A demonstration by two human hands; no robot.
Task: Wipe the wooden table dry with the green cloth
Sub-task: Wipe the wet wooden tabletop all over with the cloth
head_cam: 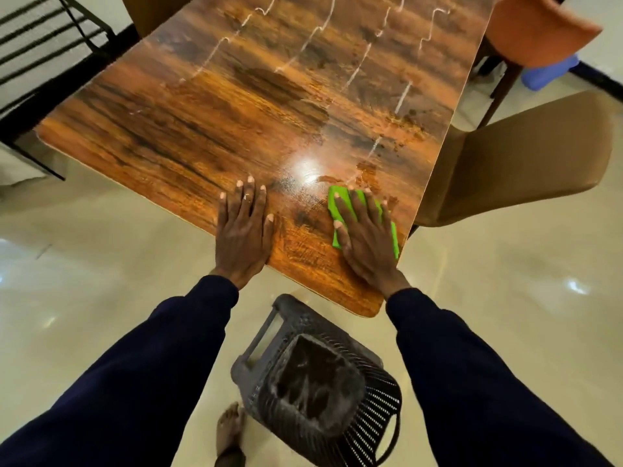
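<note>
The wooden table (pixel 209 106) fills the upper half of the head view, glossy, with wet patches and streaks near its right side. My right hand (pixel 365 237) presses flat on the folded green cloth (pixel 337 205) near the table's front right corner, covering most of it. My left hand (pixel 243 224) lies flat on the bare tabletop at the front edge, fingers spread, holding nothing. Droplets and a wet smear (pixel 367 170) lie just beyond the cloth.
A dark plastic basket (pixel 317 382) stands on the tiled floor below the table's corner, by my bare foot (pixel 231 429). A brown chair (pixel 519 156) sits at the right, an orange chair (pixel 539 28) behind it. A black metal rack (pixel 40 45) is at the left.
</note>
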